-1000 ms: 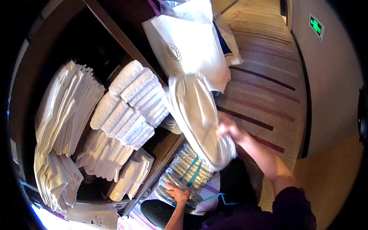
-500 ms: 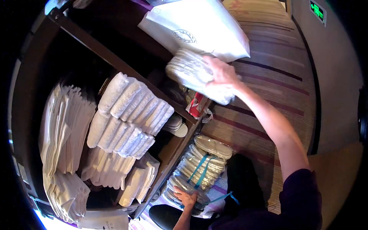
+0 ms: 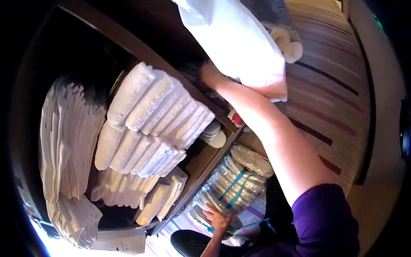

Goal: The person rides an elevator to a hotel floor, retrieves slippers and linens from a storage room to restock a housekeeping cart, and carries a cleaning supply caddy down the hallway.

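My left hand (image 3: 218,220) lies with fingers spread on a bundle of plastic-wrapped slippers (image 3: 248,182) on the floor by my knees. A blue strap (image 3: 233,197) runs around the bundle. My right hand (image 3: 212,77) reaches into a dark compartment of the shelf cart, beside a large white bag (image 3: 239,43). Shadow and blur hide its fingers, and I cannot make out what they hold. Just below my right forearm shows a bit of a red packet (image 3: 236,119). A pair of loose slippers (image 3: 214,135) rests on the shelf near the cart's edge.
Rolled white towels (image 3: 150,107) fill the cart's middle shelf, with folded white linens (image 3: 70,145) to their left. The cart's dark frame (image 3: 102,30) runs diagonally. Beyond the bag, pale round items (image 3: 289,45) lie on the striped carpet (image 3: 321,94). A wall stands at the right.
My right hand has moved left and into the dark compartment; the wrapped slippers it held are out of sight. The white bag now hangs closer over my arm. My left hand stays on the bundle.
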Demonstrator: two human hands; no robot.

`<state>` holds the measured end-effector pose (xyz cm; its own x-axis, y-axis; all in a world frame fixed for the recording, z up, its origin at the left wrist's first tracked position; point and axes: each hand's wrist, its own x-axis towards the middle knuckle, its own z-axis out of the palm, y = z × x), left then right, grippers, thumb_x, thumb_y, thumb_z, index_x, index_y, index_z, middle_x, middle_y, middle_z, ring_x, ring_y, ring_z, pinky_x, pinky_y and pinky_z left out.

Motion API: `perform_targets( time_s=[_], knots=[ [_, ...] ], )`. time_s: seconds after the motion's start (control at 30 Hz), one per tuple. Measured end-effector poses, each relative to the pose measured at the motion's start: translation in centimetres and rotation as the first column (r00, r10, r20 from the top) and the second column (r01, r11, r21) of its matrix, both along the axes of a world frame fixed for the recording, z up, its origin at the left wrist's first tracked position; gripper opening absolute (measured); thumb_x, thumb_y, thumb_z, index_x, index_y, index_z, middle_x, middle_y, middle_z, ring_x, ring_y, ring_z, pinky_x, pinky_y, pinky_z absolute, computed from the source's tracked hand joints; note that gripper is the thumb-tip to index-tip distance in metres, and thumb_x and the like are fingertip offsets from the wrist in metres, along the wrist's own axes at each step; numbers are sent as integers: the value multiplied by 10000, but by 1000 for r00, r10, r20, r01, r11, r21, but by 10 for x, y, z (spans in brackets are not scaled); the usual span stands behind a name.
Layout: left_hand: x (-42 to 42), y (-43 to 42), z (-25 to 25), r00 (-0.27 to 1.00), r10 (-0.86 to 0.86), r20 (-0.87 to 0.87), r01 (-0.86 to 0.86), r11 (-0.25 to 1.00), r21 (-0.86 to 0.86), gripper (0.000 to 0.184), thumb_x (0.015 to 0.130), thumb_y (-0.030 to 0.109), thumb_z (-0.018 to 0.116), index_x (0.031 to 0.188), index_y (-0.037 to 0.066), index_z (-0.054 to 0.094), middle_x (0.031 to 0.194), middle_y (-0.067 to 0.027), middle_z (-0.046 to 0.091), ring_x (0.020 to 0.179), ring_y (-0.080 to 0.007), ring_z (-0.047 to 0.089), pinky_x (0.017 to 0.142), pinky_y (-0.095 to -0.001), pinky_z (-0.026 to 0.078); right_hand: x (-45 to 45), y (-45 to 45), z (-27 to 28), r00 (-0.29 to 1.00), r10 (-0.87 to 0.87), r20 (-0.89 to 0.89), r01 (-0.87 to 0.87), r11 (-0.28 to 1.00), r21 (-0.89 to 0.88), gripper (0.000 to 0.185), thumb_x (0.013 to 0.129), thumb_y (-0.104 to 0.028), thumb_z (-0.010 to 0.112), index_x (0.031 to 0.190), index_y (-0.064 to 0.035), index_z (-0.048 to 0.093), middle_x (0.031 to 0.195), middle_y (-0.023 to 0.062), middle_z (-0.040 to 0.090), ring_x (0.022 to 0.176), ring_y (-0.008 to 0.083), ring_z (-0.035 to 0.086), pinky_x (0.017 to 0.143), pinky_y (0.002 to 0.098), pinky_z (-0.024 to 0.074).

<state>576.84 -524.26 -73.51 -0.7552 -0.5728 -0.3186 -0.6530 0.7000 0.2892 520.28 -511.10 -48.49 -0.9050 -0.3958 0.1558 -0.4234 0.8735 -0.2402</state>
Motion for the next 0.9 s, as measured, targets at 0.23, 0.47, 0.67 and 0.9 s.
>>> perform_targets(
  time_s=[0.23, 0.47, 0.67, 0.9],
  knots=[
    [-1, 0, 1, 999, -33, -23, 34, 999, 29, 1387, 705, 300, 854, 1591, 76, -189, 1543, -498, -30, 1395, -677, 212, 1123, -624, 342, -6, -19, -44, 994, -104, 30, 108, 971, -213, 417, 883, -351, 659, 1138, -29, 729, 1180, 238, 701, 1076, 429, 667, 963, 481, 524],
    [-1, -2, 1, 995, 36, -98, -25, 994, 111, 1371, 721, 335, 885, 1616, 133, -134, 1559, -474, -4, 1374, -680, 230, 1117, -666, 307, 145, 82, -33, 964, 25, -264, -241, 498, -833, 301, 1029, -219, 545, 1198, 11, 640, 1051, 198, 727, 952, 280, 716, 770, 405, 551],
    [13, -4, -8, 895, 130, -427, -79, 988, 134, 1294, 650, 197, 867, 1608, 30, 15, 1562, -426, 98, 1443, -582, 206, 1207, -557, 210, 370, 109, -199, 909, 373, 187, -122, 667, -735, 66, 960, -88, 629, 958, -61, 690, 862, 77, 726, 703, 145, 666, 565, 283, 540],
    [22, -43, -28, 851, 141, -506, -43, 979, 200, 1258, 702, 320, 872, 1545, -117, 46, 1552, -380, 188, 1471, -525, 169, 1231, -531, 166, 465, -6, -258, 498, 591, 634, 126, 674, -728, 655, 860, -350, 779, 1387, -25, 563, 1306, 243, 640, 1244, 356, 612, 1061, 414, 482]
  ],
)
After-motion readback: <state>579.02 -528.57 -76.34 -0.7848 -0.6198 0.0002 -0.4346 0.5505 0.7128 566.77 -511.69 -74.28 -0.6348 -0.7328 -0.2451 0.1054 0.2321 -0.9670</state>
